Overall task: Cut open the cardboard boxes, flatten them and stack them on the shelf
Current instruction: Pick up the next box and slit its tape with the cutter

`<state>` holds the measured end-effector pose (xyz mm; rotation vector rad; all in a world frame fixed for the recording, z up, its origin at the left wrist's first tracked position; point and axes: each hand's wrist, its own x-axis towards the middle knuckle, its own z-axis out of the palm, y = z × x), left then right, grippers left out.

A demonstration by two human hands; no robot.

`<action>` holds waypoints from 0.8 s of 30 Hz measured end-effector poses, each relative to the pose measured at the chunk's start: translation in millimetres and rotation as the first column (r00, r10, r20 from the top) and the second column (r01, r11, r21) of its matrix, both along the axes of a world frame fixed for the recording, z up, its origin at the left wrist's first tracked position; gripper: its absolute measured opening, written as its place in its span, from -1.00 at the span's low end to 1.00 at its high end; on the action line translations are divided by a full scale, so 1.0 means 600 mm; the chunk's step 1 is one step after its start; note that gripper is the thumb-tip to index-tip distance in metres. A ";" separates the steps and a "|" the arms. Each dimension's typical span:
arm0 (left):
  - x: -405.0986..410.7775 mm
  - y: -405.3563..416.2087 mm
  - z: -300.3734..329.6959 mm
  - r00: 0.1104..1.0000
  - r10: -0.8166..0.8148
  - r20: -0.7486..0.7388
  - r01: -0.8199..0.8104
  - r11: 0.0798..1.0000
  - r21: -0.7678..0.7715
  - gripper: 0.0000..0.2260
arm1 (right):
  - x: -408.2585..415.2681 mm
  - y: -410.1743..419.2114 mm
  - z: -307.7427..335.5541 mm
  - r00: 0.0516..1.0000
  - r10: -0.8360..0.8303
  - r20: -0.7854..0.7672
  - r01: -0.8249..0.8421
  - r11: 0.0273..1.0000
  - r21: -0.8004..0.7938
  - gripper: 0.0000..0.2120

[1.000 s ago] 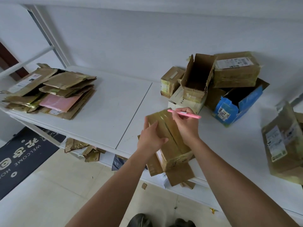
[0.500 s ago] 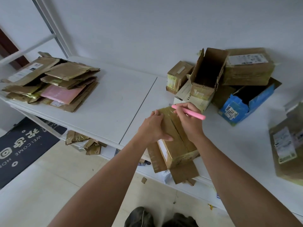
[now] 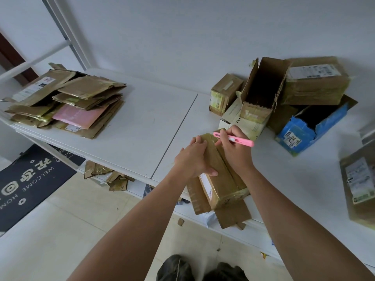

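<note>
Head view, left to right: your left hand (image 3: 191,159) grips the taped box (image 3: 220,175) at the shelf (image 3: 142,122) edge, and your right hand (image 3: 233,148) pinches the pink cutter (image 3: 233,139) at its far end. A slipping blade could nick those left fingers just beside it.

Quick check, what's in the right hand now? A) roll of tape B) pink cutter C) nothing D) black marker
B: the right hand grips a pink cutter at the far end of the taped box, which the left hand holds on the shelf.
</note>
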<state>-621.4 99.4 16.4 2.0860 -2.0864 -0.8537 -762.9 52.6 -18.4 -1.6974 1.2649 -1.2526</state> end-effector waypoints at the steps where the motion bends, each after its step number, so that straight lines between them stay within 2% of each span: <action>1: 0.000 0.000 0.000 1.000 0.000 0.004 0.000 1.000 -0.001 -0.15 | 0.001 0.000 0.000 1.000 0.003 -0.009 -0.003 1.000 -0.009 -0.79; 12: -0.004 -0.002 0.007 0.998 0.001 0.070 -0.003 1.000 0.026 -0.15 | -0.005 0.004 0.008 0.983 0.111 -0.146 -0.116 0.993 -0.026 -0.78; 20: 0.001 0.005 0.007 1.000 0.024 0.010 -0.024 1.000 0.005 -0.17 | -0.039 0.033 0.007 0.966 0.145 -0.215 -0.163 0.984 -0.069 -0.76; 24: 0.001 0.005 0.005 0.999 0.030 0.027 -0.030 1.000 0.000 -0.15 | -0.072 0.076 0.003 0.966 0.176 -0.191 -0.180 0.984 -0.004 -0.76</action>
